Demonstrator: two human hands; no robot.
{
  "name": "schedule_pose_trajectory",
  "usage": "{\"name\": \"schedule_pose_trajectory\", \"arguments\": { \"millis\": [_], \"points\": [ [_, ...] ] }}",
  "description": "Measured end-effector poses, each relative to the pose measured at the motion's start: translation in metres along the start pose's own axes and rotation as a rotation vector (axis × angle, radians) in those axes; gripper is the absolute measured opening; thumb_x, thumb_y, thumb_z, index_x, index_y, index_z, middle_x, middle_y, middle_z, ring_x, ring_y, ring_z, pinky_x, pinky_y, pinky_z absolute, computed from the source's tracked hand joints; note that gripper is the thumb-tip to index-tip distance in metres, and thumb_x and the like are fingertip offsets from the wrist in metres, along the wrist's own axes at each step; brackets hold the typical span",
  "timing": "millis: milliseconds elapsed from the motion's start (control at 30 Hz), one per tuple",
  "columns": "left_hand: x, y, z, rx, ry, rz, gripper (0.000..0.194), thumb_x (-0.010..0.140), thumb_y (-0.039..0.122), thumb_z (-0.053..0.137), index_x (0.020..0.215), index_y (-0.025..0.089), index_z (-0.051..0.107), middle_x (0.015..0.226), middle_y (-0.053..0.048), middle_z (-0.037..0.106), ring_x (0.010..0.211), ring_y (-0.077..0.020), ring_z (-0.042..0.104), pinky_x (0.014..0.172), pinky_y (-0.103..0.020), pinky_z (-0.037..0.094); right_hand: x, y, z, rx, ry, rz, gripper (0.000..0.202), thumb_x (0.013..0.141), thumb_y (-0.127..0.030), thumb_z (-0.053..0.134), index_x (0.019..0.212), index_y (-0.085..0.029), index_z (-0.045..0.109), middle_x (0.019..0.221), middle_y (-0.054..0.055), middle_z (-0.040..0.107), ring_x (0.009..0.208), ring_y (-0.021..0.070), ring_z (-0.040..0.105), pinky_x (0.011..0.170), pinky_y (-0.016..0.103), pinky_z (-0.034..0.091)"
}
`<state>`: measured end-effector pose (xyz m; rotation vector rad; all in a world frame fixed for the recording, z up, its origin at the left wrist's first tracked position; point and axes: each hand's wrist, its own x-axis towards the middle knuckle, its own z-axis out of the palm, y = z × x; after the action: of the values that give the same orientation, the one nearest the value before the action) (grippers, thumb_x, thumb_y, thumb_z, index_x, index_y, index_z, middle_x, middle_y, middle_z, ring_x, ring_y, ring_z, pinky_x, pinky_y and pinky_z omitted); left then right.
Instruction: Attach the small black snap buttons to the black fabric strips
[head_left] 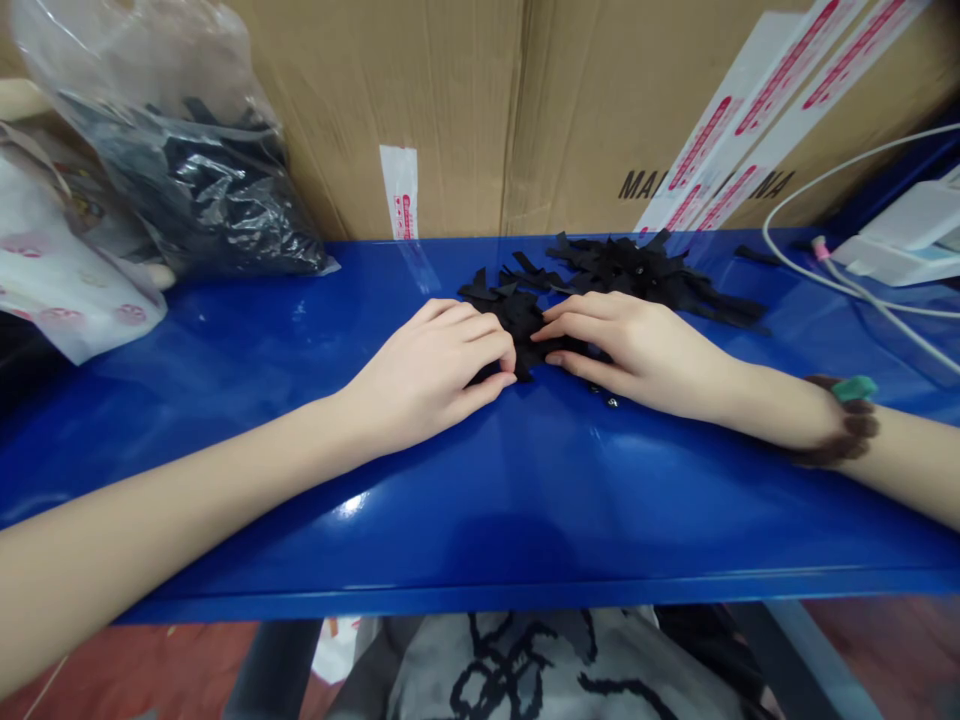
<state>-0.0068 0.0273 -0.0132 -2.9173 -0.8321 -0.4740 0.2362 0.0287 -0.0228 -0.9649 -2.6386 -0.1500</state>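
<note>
Small black fabric strips (517, 318) lie heaped between my two hands on the blue table. My left hand (431, 375) curls over the left side of this heap, thumb and forefinger drawn together with black strips between them. From the other side, my right hand (637, 345) rests against the heap, its fingers stretched and apart, black material showing between forefinger and thumb. A small shiny metal piece (613, 402) lies just below the right hand. Behind that hand is a larger pile of black strips (637, 268). The fingertips partly hide the strips they touch.
A large cardboard box (457, 90) stands along the table's back edge. At left are a clear plastic bag (217, 190) of black pieces and a white printed bag (67, 270). A white cable (780, 245) and white device (904, 235) sit at right. The blue table (525, 510) has a straight front edge.
</note>
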Motion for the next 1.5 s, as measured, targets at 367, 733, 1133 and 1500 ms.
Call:
{"name": "schedule_pose_trajectory", "arguments": {
  "millis": [367,733,1133,1500],
  "points": [
    [-0.0016,-0.0010,0.0006,0.027,0.032,0.030,0.020,0.096,0.030,0.048,0.101,0.022,0.065,0.101,0.000,0.068,0.097,-0.0172,0.059,0.094,-0.033,0.036,0.0001,0.0015,-0.0002,-0.019,0.106,-0.012,0.026,0.095,-0.031,0.046,0.104,-0.016,0.065,0.116,0.010,0.064,0.103,0.0249,0.061,0.086,0.041,0.046],
    [-0.0013,0.0007,-0.0004,0.038,0.038,0.000,0.022,0.096,0.031,0.046,0.098,0.022,0.066,0.099,-0.001,0.068,0.096,-0.0175,0.058,0.092,-0.034,0.036,-0.0009,-0.0015,-0.0058,-0.014,0.172,0.012,0.016,0.093,-0.027,0.049,0.101,-0.022,0.062,0.102,0.006,0.068,0.095,0.0222,0.062,0.083,0.038,0.045],
    [0.0003,0.0035,-0.0027,0.015,0.018,-0.078,0.032,0.097,0.041,0.042,0.093,0.020,0.066,0.094,-0.002,0.068,0.092,-0.0186,0.059,0.090,-0.037,0.035,-0.0027,-0.0051,-0.0079,-0.016,0.311,0.004,0.030,0.080,-0.008,0.048,0.101,-0.021,0.064,0.090,0.002,0.070,0.085,0.0197,0.063,0.079,0.034,0.045],
    [0.0009,0.0036,-0.0018,0.001,0.079,-0.084,0.031,0.097,0.042,0.044,0.105,0.019,0.063,0.106,-0.002,0.069,0.100,-0.0202,0.059,0.091,-0.036,0.036,-0.0044,-0.0065,-0.0092,-0.040,0.299,-0.063,0.030,0.085,-0.009,0.042,0.105,-0.019,0.062,0.085,0.004,0.066,0.083,0.0194,0.061,0.075,0.034,0.045]
  ]
}}
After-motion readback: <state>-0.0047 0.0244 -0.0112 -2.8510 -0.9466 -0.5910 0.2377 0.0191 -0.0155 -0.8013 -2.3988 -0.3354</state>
